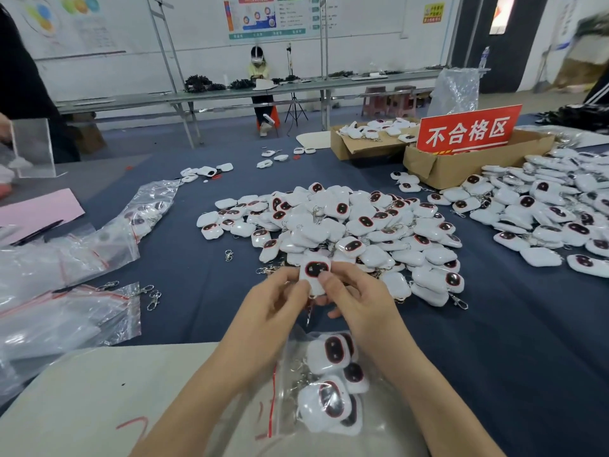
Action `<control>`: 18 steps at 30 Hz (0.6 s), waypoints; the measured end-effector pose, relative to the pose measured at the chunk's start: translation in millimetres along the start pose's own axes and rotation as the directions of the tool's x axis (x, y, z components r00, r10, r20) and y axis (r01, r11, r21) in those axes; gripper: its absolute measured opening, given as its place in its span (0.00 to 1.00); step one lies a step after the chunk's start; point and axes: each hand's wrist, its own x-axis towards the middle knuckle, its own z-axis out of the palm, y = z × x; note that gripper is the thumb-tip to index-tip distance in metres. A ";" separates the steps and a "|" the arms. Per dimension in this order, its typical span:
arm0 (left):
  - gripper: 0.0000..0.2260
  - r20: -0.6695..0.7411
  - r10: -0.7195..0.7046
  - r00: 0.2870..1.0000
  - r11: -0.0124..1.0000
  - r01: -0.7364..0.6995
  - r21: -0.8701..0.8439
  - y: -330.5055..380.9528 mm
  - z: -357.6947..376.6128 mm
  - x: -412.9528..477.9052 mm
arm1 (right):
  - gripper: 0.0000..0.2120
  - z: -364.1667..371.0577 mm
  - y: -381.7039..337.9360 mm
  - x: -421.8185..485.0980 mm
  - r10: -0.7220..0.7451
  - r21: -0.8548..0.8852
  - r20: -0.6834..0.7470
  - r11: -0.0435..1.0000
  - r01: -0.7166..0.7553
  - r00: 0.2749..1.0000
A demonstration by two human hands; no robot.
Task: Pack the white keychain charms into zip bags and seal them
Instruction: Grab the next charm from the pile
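1. Zip bag (pixel 290 357) nearest, flat on a pale surface between both forearms, about 4 white charms (pixel 329 357) already inside; red seal strip down its left side, closed or not cannot be told.
2. Just beyond and raised above the bag: left hand (pixel 273 308) and right hand (pixel 359 301), fingers (pixel 344 277) narrow, thumbs and fingertips of both pinching 1 held charm (pixel 314 275) between them.
3. Held charm upright, dark oval face toward the camera, long axis running near to far, metal clasp (pixel 308 319) dangling from its near end toward the bag.
4. Judged for the coming move: bag straight back toward the body from the fingers, clasp end leading. Mouth apparently on the left, so left hand nearer for spreading it, right hand better placed for sliding the charm in.
5. Just past the fingertips: main pile (pixel 346 225) of loose charms on the dark blue table (pixel 197 275), its near edge just beside the held charm.
6. Left of the hands: empty zip bags (pixel 66 324) with a few loose clasps (pixel 153 296) beside them; farther back on that side, 1 filled bag (pixel 145 216).
7. Right, well apart from the hands: 2nd pile (pixel 553 219) of charms.
8. Farthest on the table: 2 cardboard boxes (pixel 438 163), red sign (pixel 468 133) standing in the nearer 1, more charms in the other.
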 end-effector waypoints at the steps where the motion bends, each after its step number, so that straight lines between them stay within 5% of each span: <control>1: 0.08 -0.010 -0.009 1.000 0.999 0.009 -0.035 -4.0 1.8 -4.2 | 0.07 1.5 -0.2 -1.3 -0.004 -0.025 0.014 1.000 0.004 1.000; 7: 0.08 -0.068 -0.034 0.997 0.995 0.027 -0.097 -16.2 1.8 -8.4 | 0.22 6.8 -6.5 -4.6 -0.041 -0.095 0.082 0.994 0.049 0.996; 18: 0.07 -0.114 -0.097 0.989 0.989 0.084 -0.119 -22.7 2.3 -7.3 | 0.20 6.9 -3.0 -5.7 -0.042 -0.072 0.113 0.996 0.050 0.993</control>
